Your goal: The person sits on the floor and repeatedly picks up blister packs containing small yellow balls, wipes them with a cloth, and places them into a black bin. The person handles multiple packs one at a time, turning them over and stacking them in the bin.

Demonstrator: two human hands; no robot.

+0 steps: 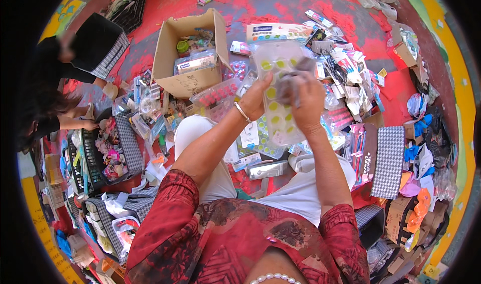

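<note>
My left hand point(256, 97) is closed on the left edge of a translucent ice cube tray point(278, 126) with green round cup bottoms, held up in front of me. My right hand point(308, 101), smeared by motion, grips a dark grey cloth point(288, 87) against the tray's face. The cloth covers part of the tray's right side. Beneath it, between my knees, lies another tray with green dots point(269, 147). To the left rests a tray with pink cups point(220, 91). A clear packaged item point(268, 169) lies near my lap.
An open cardboard box point(175, 83) with packaged goods stands ahead on the left. Small packages point(345, 66) are heaped at the right. A checkered bin point(128, 143) holds hair accessories; a co-worker's hand point(90, 125) reaches beside it. Another checkered box point(388, 158) stands right.
</note>
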